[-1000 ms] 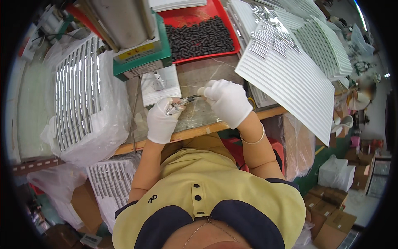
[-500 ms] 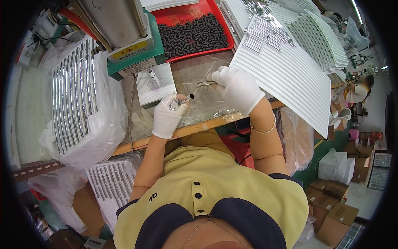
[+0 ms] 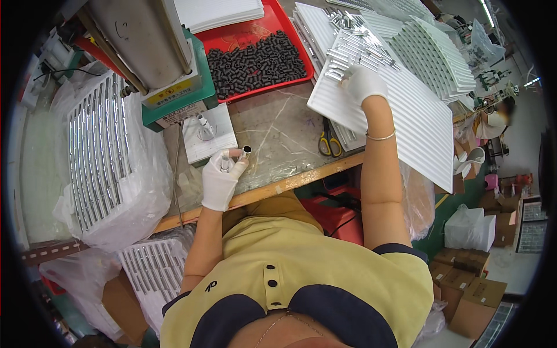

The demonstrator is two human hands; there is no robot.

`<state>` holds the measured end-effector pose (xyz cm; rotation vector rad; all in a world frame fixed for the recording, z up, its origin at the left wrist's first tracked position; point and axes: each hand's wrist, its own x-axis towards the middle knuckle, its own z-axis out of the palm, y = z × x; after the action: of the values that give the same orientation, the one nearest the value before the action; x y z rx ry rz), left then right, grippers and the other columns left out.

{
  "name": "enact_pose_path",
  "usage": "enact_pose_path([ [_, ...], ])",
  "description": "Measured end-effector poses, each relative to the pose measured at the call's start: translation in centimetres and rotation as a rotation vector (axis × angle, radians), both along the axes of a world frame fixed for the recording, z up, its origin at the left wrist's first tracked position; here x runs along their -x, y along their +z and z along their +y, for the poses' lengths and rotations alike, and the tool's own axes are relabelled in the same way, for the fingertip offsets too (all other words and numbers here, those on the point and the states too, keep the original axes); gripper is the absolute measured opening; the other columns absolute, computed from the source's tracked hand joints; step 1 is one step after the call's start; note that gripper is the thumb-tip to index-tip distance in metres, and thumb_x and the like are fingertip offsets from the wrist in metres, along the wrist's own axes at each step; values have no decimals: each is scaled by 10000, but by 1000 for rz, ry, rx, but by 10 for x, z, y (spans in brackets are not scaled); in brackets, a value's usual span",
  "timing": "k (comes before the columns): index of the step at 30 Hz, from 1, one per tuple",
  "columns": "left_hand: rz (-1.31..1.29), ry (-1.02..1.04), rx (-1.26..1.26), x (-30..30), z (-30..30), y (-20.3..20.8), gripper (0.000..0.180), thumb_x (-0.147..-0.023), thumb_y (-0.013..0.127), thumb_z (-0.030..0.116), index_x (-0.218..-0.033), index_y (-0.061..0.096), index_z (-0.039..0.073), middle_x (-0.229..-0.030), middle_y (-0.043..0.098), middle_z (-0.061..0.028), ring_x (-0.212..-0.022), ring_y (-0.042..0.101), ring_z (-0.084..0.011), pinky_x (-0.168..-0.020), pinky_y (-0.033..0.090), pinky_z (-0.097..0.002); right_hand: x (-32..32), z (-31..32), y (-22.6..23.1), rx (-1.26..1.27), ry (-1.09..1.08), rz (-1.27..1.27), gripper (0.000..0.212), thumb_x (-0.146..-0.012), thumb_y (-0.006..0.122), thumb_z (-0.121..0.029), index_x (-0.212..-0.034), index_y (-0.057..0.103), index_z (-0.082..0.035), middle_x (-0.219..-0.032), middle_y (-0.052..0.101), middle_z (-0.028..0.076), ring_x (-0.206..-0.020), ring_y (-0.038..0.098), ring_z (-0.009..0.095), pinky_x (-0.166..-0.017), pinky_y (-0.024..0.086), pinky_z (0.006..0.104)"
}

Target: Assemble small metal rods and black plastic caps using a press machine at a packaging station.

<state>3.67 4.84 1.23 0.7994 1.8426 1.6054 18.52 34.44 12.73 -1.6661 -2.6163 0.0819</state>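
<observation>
My left hand (image 3: 219,182), in a white glove, is closed around shiny chrome tubes (image 3: 225,163). One tube's dark round end (image 3: 247,150) sticks out past the thumb and forefinger. Far to the right, my gloved right hand (image 3: 365,84) is over a white ribbed tray (image 3: 406,124), at the near edge of a pile of short chrome tubes (image 3: 361,51). Its fingertips are mostly hidden and blurred, so any grip there cannot be made out. Left of centre, a white block (image 3: 217,136) carries an upright metal post (image 3: 204,123), just beyond my left hand.
A green-based press (image 3: 177,113) stands behind the block. Behind the table's middle lies a red tray (image 3: 267,90) of small black tubular pieces (image 3: 255,64). Yellow-and-black scissors (image 3: 329,145) rest beside the ribbed tray. Plastic-wrapped chrome tubes (image 3: 98,151) fill the left side.
My right hand has moved from near my left hand to the tube pile, far right. A thin looped item at its fingers is out of sight. The scissors now show. My left hand keeps its tubes.
</observation>
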Motion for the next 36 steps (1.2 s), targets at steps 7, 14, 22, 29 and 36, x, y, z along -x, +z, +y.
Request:
enact_pose_path([
  [7, -36, 21, 1, 0, 5, 0, 157, -759, 680, 67, -909, 638, 46, -612, 432, 78, -542, 362, -23, -495, 306, -192, 7, -3, 7, 38, 62, -240, 320, -794, 569, -253, -1076, 630, -114, -1001, 651, 146, -919, 631, 312, -808, 494, 420],
  [14, 15, 41, -34, 2, 9, 3, 148, -760, 678, 65, -901, 642, 44, -611, 439, 76, -537, 359, -22, -488, 302, -192, -5, 8, -4, -121, 187, -68, 255, -776, 591, -280, -894, 678, -70, -814, 658, 176, -780, 638, 348, -721, 504, 400],
  [22, -41, 21, -40, 3, 9, 13, 145, -764, 685, 72, -900, 644, 45, -625, 455, 76, -566, 370, -17, -502, 305, -187, 13, -108, 12, 373, 519, 794, 199, -770, 594, -89, -920, 544, 32, -712, 662, 106, -719, 661, 139, -637, 512, 228],
  [29, 39, 36, 16, 10, -6, 9, 165, -745, 712, 81, -886, 641, 34, -665, 534, 47, -591, 434, -28, -533, 364, -189, 55, -152, -61, 761, 539, 927, 205, -721, 639, -60, -914, 592, -6, -767, 648, 92, -737, 649, 154, -676, 502, 258],
  [36, 208, 91, 13, 16, -10, -2, 180, -730, 714, 68, -883, 633, 20, -739, 616, 3, -650, 515, -76, -597, 429, -219, 66, -163, -64, 622, 706, 818, 207, -728, 673, -49, -912, 595, 3, -704, 620, 42, -656, 566, 63, -591, 464, 219],
])
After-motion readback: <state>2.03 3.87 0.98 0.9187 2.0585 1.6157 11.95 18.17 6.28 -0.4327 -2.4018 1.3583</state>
